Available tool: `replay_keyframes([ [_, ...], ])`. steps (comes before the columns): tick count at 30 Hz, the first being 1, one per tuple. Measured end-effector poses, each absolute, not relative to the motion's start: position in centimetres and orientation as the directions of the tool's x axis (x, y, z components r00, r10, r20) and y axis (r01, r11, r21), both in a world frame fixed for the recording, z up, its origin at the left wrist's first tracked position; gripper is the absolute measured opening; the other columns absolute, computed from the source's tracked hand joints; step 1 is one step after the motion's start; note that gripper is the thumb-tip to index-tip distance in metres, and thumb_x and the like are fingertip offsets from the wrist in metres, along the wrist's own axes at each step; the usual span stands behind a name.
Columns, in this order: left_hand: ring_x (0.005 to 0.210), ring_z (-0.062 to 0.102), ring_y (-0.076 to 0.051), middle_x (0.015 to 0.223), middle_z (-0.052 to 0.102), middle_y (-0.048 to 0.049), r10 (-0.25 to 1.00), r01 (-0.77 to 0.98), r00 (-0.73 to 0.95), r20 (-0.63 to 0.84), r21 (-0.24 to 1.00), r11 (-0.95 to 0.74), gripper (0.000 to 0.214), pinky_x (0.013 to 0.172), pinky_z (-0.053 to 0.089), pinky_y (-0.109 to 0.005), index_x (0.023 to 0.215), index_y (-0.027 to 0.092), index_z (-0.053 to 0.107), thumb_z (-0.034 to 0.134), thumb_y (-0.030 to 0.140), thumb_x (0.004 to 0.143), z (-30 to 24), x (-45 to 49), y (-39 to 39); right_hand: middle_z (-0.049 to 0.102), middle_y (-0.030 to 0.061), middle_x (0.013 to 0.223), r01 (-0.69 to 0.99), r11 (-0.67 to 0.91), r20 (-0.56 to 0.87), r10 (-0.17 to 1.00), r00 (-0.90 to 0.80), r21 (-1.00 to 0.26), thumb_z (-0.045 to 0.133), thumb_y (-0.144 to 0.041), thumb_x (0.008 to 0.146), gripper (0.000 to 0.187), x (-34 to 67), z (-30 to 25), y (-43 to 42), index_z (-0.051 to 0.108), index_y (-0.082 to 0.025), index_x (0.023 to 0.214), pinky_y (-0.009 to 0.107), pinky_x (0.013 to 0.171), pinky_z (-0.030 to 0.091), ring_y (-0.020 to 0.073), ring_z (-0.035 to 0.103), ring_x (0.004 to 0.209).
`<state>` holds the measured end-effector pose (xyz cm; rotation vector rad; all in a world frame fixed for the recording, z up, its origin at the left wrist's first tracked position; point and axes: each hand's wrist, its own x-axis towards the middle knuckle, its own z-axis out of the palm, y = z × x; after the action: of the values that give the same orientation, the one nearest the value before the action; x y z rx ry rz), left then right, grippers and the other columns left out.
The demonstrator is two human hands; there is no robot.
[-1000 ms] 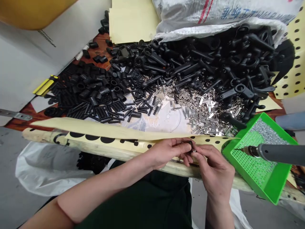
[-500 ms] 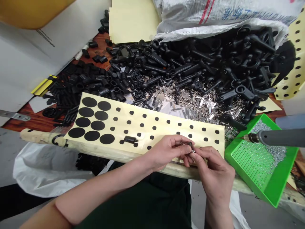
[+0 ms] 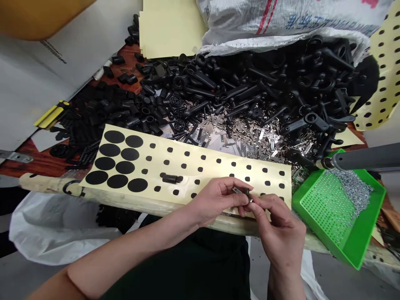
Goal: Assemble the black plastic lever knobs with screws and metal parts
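Both of my hands meet over the front edge of the pale yellow sheet (image 3: 162, 166). My left hand (image 3: 215, 199) is closed, pinching a small silver metal strip (image 3: 236, 190) between thumb and fingers, with a small black plastic part (image 3: 246, 191) against it. From the other side my right hand (image 3: 278, 223), also closed, pinches the shiny end of the same little assembly with thumb and forefinger. Fingers hide most of it. On the sheet, among black dots and large black ovals, lies a short black plastic sleeve (image 3: 170, 178) with a narrower tip.
Behind the sheet are heaped black plastic handles (image 3: 237, 89), silver metal strips (image 3: 262, 135) and short black sleeves (image 3: 115, 108). At right stands a green basket (image 3: 350, 254) of small screws (image 3: 353, 189), a grey powered screwdriver (image 3: 368, 157) above it. A white woven sack (image 3: 281, 21) lies behind.
The metal strip has come into clearer sight above my left thumb, as the held piece turned slightly between my fingers. The whole view has shifted a little; the sleeve stays on the sheet.
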<state>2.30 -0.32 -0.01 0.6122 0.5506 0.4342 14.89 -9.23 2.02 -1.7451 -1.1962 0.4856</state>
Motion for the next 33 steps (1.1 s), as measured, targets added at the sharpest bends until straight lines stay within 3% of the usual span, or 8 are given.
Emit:
replay_keyframes([
  [10,0.056,0.061,-0.011,0.072,0.067,-0.0025,0.539,-0.187,0.757,-0.369,0.667,0.721,0.033,0.061,0.048,-0.026,0.09,0.011,0.068,0.081,0.028,0.066,0.2,2.3,-0.3,0.06,-0.0017,0.063,0.64,-0.057,0.314,0.836,0.451,-0.767,0.062,-0.016,0.081,0.009,13.9,1.9,-9.2,0.065,-0.02,0.074,0.024,0.052,0.042,0.0113,0.055,0.057],
  [16,0.055,0.06,-0.01,0.07,0.067,-0.0017,0.543,-0.176,0.748,-0.38,0.676,0.716,0.031,0.061,0.047,-0.025,0.092,0.011,0.068,0.079,0.024,0.067,0.3,2.4,-0.3,0.057,-0.0017,0.064,0.63,-0.016,0.352,0.818,0.454,-0.776,0.061,-0.012,0.081,0.01,13.7,1.3,-9.1,0.063,-0.02,0.076,0.025,0.055,0.043,0.012,0.054,0.06],
  [28,0.057,0.06,-0.01,0.069,0.067,-0.0011,0.576,-0.184,0.716,-0.395,0.688,0.702,0.029,0.062,0.049,-0.026,0.088,0.012,0.068,0.08,0.02,0.062,0.5,2.6,-0.7,0.057,-0.0017,0.061,0.548,-0.093,0.22,0.85,0.478,-0.831,0.061,-0.019,0.082,0.018,13.8,1.6,-8.9,0.061,-0.02,0.065,0.025,0.055,0.041,0.0121,0.053,0.059],
  [33,0.058,0.059,-0.01,0.067,0.066,-0.0003,0.605,-0.185,0.69,-0.397,0.712,0.678,0.028,0.063,0.049,-0.026,0.09,0.013,0.068,0.077,0.018,0.064,0.5,2.6,-0.7,0.056,-0.0031,0.06,0.581,-0.101,0.253,0.831,0.496,-0.808,0.06,-0.017,0.083,0.019,13.4,1.9,-8.9,0.06,-0.02,0.065,0.023,0.053,0.04,0.0106,0.052,0.057],
])
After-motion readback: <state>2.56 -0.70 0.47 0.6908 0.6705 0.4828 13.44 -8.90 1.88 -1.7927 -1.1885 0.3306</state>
